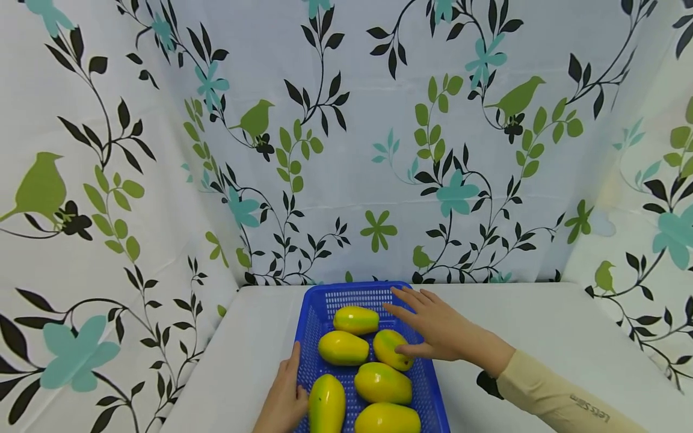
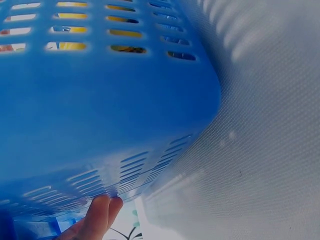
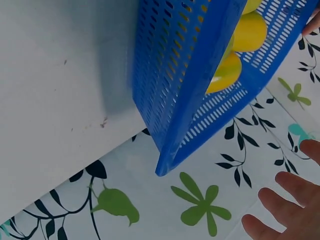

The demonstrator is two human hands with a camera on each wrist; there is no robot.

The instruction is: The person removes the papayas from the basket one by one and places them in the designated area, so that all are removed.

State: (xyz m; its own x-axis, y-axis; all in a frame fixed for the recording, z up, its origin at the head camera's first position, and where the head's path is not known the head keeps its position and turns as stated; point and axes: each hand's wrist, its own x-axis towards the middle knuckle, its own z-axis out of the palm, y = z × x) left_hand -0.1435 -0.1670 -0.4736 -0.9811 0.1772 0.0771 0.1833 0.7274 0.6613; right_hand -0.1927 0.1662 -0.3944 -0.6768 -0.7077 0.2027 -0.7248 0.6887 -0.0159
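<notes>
A blue plastic basket [image 1: 428,385] with slotted walls holds several glossy yellow fruits with green streaks, shaped like small papayas or mangoes. At the basket's left side my left hand [image 1: 284,391] holds the rim, thumb over the edge and fingers along the outer wall. Its fingers [image 2: 97,215] show against the slotted wall in the left wrist view. My right hand [image 1: 433,325] is spread over the right rim, fingers extended and holding nothing. Below its thumb lies one fruit [image 1: 391,350], partly covered in the head view. In the right wrist view the fingertips [image 3: 272,200] stand apart from the basket.
The basket stands on a white table [image 1: 503,307], close to its back edge. Behind and at both sides hangs a white curtain [image 1: 346,180] printed with leaves, birds and flowers. A dark band [image 1: 489,383] shows at the right wrist.
</notes>
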